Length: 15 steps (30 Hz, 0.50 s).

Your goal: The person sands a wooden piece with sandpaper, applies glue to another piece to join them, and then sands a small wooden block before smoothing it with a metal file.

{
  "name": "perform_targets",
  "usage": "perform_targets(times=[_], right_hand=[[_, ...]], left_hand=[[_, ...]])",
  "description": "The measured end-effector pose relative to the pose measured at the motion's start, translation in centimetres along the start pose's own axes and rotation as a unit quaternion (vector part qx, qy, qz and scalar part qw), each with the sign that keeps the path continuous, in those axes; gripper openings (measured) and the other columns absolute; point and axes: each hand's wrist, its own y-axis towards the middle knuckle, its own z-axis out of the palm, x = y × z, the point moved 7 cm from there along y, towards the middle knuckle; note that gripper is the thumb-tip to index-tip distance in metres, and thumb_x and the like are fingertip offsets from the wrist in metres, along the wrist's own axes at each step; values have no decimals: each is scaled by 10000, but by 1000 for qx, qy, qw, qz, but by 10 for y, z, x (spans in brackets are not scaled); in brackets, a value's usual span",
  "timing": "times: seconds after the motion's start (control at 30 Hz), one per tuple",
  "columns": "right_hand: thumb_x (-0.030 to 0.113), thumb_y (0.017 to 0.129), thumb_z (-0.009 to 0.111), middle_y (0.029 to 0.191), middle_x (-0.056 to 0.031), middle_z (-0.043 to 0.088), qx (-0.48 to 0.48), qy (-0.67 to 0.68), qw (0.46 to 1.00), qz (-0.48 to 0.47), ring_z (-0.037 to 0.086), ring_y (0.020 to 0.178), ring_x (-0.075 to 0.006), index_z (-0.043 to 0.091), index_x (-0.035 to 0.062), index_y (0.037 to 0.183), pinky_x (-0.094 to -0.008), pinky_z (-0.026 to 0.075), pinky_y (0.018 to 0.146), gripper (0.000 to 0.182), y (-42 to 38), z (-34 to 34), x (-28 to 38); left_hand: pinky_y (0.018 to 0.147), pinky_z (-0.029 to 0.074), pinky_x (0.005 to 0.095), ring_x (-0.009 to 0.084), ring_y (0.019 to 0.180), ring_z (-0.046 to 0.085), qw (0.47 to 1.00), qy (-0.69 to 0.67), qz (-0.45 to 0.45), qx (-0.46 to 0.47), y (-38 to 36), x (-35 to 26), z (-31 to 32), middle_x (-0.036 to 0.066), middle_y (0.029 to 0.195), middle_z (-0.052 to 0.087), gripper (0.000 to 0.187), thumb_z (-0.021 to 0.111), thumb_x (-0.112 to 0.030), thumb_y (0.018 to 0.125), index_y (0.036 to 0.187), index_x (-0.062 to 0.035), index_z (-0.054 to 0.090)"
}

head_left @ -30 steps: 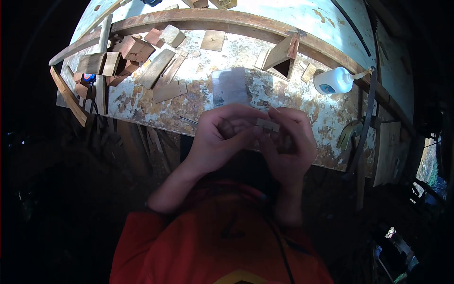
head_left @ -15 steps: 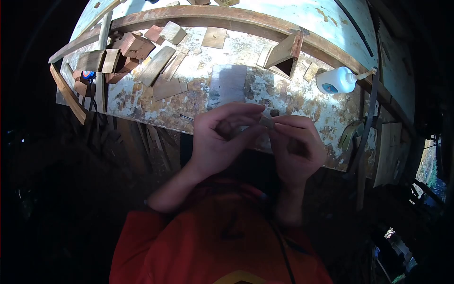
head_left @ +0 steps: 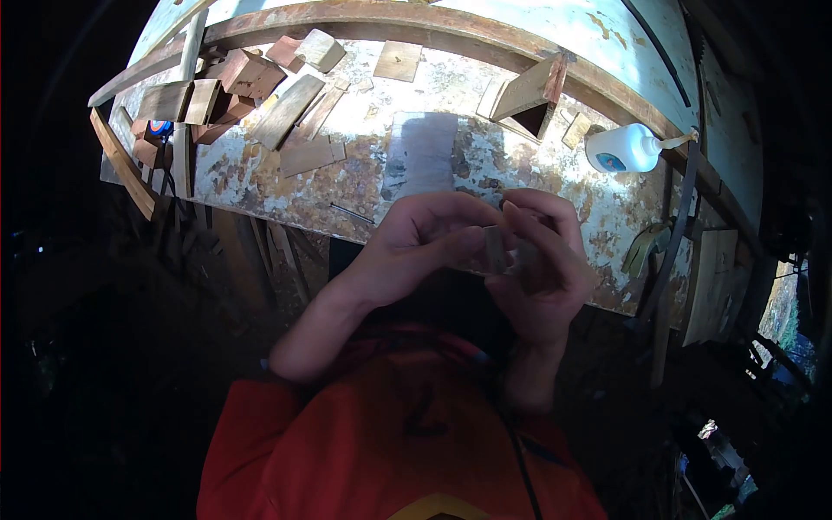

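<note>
Close to the bench's near edge, my two hands meet around a small, flat, pale piece [head_left: 496, 250] that looks like a bit of wood. My left hand [head_left: 407, 243] pinches it between thumb and fingers. My right hand [head_left: 550, 251] curls around its other side, with fingertips close against it; shadow hides exactly how they touch. A thin metal rod like a long nail [head_left: 351, 213] lies on the bench left of my left hand. Just beyond my hands, a rectangular thin board [head_left: 419, 152] lies flat.
The worn bench [head_left: 251, 186] carries wood blocks [head_left: 251, 74] and offcuts at the left. A wooden box-like piece [head_left: 527, 91] stands at the back right, near a white glue bottle [head_left: 624, 149] on its side. A long wooden rail [head_left: 373, 24] runs along the back.
The fingers of my right hand have risen and turned around the small piece, which now shows between my hands. My left hand has shifted slightly right, uncovering more of the metal rod.
</note>
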Motion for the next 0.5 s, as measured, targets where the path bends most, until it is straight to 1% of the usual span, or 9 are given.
perform_targets(times=[0.13, 0.23, 0.3, 0.4, 0.5], right_hand=[[-37, 699, 891, 1257, -197, 685, 36, -37, 999, 1, 715, 1094, -282, 761, -22, 1204, -357, 586, 889, 521, 2, 1, -1], [-52, 698, 893, 1212, -184, 710, 17, -18, 999, -25, 725, 1057, -276, 775, -10, 1155, -350, 586, 880, 474, 2, 1, -2], [-64, 699, 891, 1169, -175, 726, 8, -17, 999, -26, 730, 1027, -270, 779, -9, 1121, -345, 585, 863, 441, 1, 0, -5], [-70, 708, 888, 1115, -166, 744, -12, -28, 999, -18, 733, 992, -261, 782, -7, 1083, -341, 582, 844, 395, -1, -3, -8], [-75, 728, 876, 1081, -161, 753, -17, -56, 998, -13, 734, 974, -254, 781, -9, 1066, -340, 578, 835, 357, -2, -2, -7]], left_hand=[[895, 604, 260, 122, 1029, 730, 1000, -5, 0, 10, -2, 4, -7, 77, 1110, 758, 265, 658, -103, 1069, 1295, 34, 658], [896, 612, 265, 129, 1034, 736, 1000, -20, 4, -2, -2, 2, -8, 90, 1124, 758, 255, 678, -83, 1054, 1277, 39, 657], [897, 616, 268, 138, 1040, 741, 1000, -18, 15, -15, -3, 1, -10, 101, 1129, 758, 249, 690, -62, 1041, 1264, 43, 658], [896, 618, 268, 148, 1043, 745, 998, 6, 60, -32, -3, -11, -4, 111, 1111, 760, 261, 715, -12, 1010, 1257, 48, 659], [894, 619, 268, 152, 1031, 747, 990, 65, 106, -70, -6, -13, -5, 118, 1108, 757, 264, 730, 36, 982, 1236, 52, 662]])
